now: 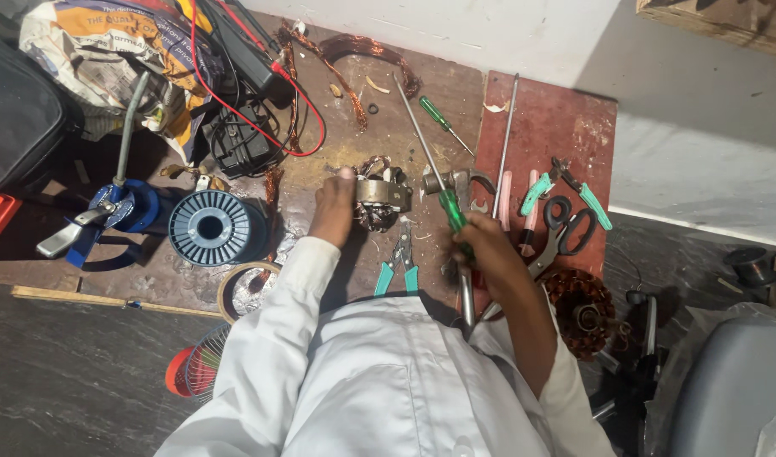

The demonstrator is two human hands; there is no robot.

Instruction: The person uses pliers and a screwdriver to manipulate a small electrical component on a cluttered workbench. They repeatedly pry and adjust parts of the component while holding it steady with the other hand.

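Observation:
My left hand [334,208] rests on a small metal motor stator [381,195] with copper windings, pinning it to the brown board [388,110]. My right hand [483,250] grips the green handle of a long screwdriver [430,165]; its steel shaft slants up and left over the stator. Both sleeves are white. Teal-handled pliers [398,264] lie just below the stator, between my hands. A hammer [461,245] lies under my right hand, with its head beside the stator.
A blue wire spool [210,227], a blue clamp tool [108,216] and a black meter with red leads [240,127] lie left. Scissors [566,233], teal-handled cutters [566,190], a small green screwdriver [443,123] and a copper-wound stator [581,311] lie right. Copper scrap [354,51] is at the top.

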